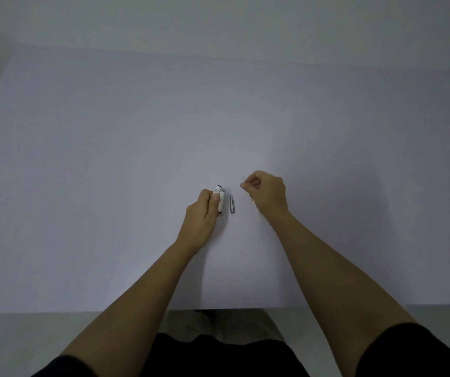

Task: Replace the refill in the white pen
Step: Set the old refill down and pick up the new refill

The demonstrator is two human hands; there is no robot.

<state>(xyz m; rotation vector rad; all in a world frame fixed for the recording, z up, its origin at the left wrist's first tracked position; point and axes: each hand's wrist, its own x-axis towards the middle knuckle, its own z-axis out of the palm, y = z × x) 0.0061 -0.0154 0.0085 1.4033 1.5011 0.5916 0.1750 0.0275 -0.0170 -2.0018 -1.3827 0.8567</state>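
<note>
My left hand [200,213] is closed around the white pen barrel [220,198], which points away from me with its open dark end up. A small silver tip cone [231,204] lies on the table just right of the barrel, apart from both hands. My right hand [268,195] pinches a tiny thin spring [243,178] between thumb and forefinger. A thin refill [253,202] shows as a sliver under that hand, mostly hidden by the palm; I cannot tell whether it is held or lying on the table.
The pale table [164,118] spreads wide on all sides, its front edge near my lap. A plain wall rises behind its far edge.
</note>
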